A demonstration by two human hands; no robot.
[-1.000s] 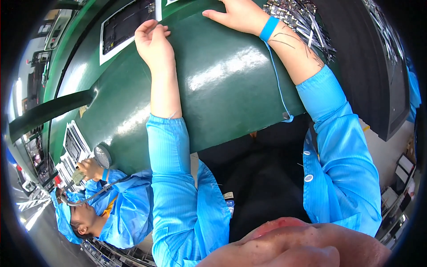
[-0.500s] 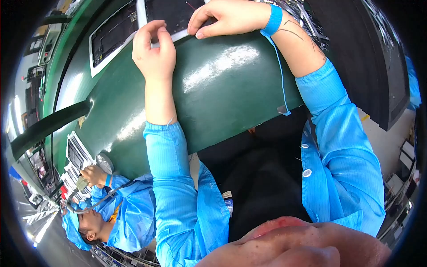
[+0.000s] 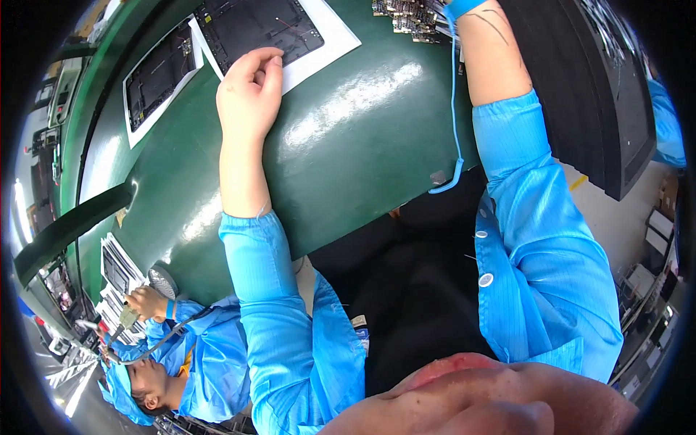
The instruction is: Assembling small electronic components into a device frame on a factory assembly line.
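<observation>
My left hand (image 3: 250, 88) is closed, its fingers curled toward the thumb over the near edge of a black panel (image 3: 239, 25). That panel looks like the inside of a tablet shell and lies on a white sheet (image 3: 326, 32). Anything between the fingertips is too small or hidden to make out. Of my right arm only the forearm and a blue wrist strap (image 3: 462, 7) show; the hand itself is beyond the top edge. Close to that wrist lies a pile of small circuit boards (image 3: 417, 16).
A second black panel (image 3: 156, 80) with a white border lies to the left on the green table (image 3: 362, 145). The strap's blue cord (image 3: 457, 109) runs down to the table's near edge. A black bin (image 3: 573, 94) stands right. A co-worker (image 3: 210, 362) in blue sits lower left.
My right hand has moved up out of the picture, away from the panel. My left hand stays by the panel, fingertips closer together. The view has shifted, showing more of the panel and boards.
</observation>
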